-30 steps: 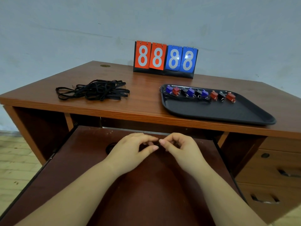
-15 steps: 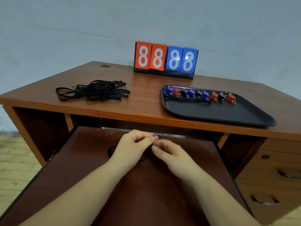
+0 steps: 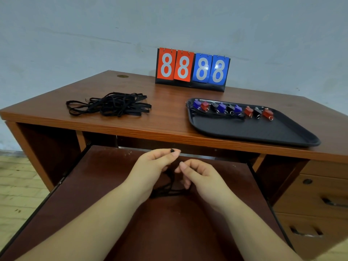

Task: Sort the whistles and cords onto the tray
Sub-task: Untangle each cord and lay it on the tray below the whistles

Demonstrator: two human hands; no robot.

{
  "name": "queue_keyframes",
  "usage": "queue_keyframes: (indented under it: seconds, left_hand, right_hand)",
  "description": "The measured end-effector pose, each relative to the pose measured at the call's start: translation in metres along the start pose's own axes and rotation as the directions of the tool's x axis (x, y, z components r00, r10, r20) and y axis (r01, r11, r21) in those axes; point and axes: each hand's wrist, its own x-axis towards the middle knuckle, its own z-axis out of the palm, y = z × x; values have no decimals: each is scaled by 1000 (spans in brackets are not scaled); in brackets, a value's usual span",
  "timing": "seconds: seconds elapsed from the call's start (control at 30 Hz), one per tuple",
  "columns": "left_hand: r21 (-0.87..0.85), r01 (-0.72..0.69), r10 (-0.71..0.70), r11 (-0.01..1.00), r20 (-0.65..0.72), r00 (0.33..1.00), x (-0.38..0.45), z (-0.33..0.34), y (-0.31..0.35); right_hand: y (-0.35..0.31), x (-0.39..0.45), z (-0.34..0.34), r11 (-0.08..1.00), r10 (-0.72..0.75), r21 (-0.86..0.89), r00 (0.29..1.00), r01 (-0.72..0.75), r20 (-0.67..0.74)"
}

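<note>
A brown desk (image 3: 165, 117) stands against a pale wall, with a tangle of black cords (image 3: 111, 105) on its left and a black tray (image 3: 263, 132) on its right holding a row of whistles (image 3: 231, 109). Over the pull-out shelf (image 3: 105, 178), the left hand (image 3: 156, 168) pinches one end of a black cord (image 3: 170, 182). The right hand (image 3: 199, 176) is loosely curled beside it, and I cannot tell whether it grips the cord.
</note>
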Motion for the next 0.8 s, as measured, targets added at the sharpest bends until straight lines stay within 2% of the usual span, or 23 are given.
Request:
queue_keyframes:
  seconds: [0.13,0.23,0.33,0.4,0.47,0.6,0.7,0.77,0.8]
  left_hand:
    - [-240,18,-21,971,-12,1000,5,0,4]
    - [-371,0,-21,929,-53,998,8,-3,11]
    - [-385,-45,-4,922,-127,992,13,-10,14]
    - [-267,-122,77,956,-171,982,16,-20,15]
    - [-35,-198,188,980,-195,963,19,-31,15]
    - [413,-268,368,870,-183,912,23,-46,14]
    - [505,-279,364,817,-75,929,19,-37,10]
    - [500,-291,327,816,16,945,13,-25,5]
    - [538,-312,335,783,58,941,11,-21,1]
  right_hand:
    - [1,2,-9,997,75,13,997,-75,25]
    - [4,3,-20,982,130,-140,991,-125,22]
    - [7,3,-28,951,167,-264,986,-163,-5]
    - [8,3,-33,938,159,-306,987,-160,-28]
    - [9,3,-41,909,132,-389,989,-148,-69]
    - [14,4,-52,862,97,-478,980,-170,-174]
    - [14,4,-50,861,46,-488,976,-146,-211]
    - [10,3,-43,873,3,-479,984,-91,-180]
    - [7,3,-38,878,-19,-474,988,-58,-156]
